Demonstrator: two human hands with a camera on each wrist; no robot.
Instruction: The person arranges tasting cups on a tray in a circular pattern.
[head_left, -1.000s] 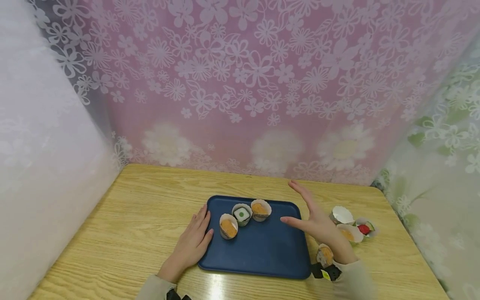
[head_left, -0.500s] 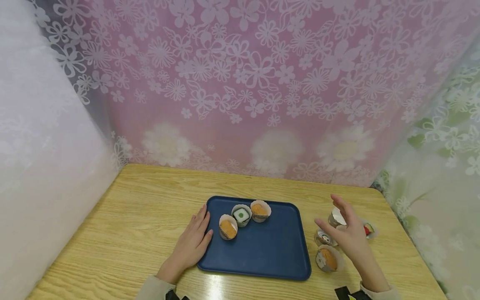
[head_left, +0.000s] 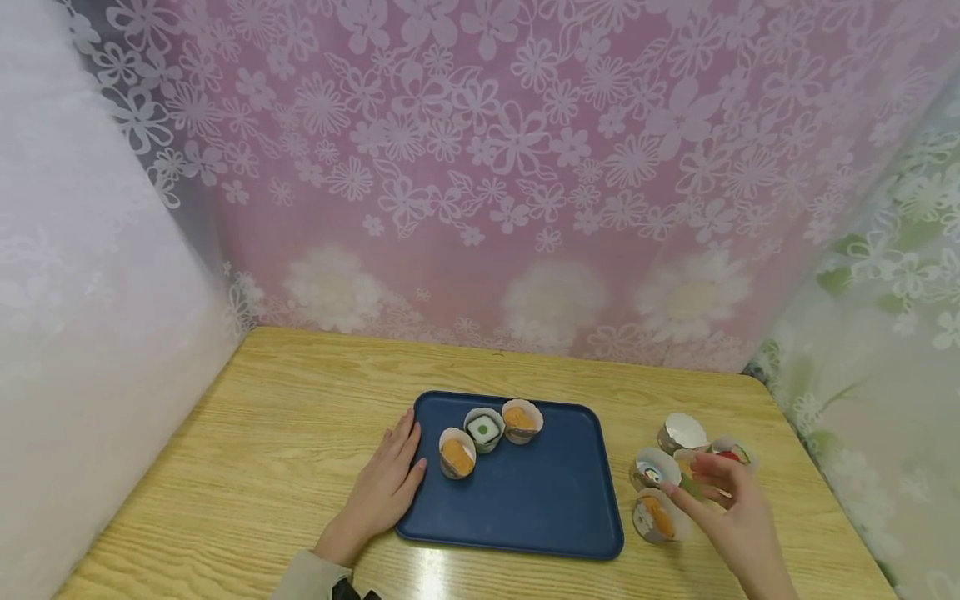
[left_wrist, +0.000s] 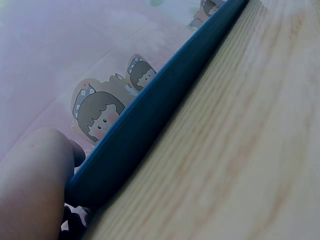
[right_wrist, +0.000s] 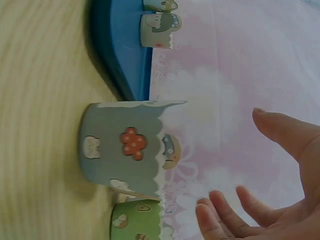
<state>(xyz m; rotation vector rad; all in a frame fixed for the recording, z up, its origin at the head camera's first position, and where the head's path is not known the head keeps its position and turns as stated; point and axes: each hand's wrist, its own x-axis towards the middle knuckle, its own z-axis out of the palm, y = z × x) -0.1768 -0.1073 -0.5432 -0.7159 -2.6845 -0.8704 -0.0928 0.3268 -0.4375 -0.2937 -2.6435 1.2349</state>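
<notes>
My left hand lies with straight fingers along the left edge of a dark blue tray. On the tray stand two paper cupcake cups with orange tops and, between them, a cup with a white-and-green top. My right hand hovers over the cups right of the tray, thumb and fingers apart with nothing between them. Its fingertips overlap a green-sided cup with an orange top, partly hidden. Left of the thumb stands a cup with small coloured bits inside; an orange-topped cup sits nearer me.
Behind the right hand are a pale-topped cup and a cup with red and green pieces. The wooden table meets a pink flowered curtain at the back, with pale curtains at both sides.
My right hand has moved from over the tray's right side to the cups on the right, then lower, its fingers drawing closer together. The left hand and the tray stay put.
</notes>
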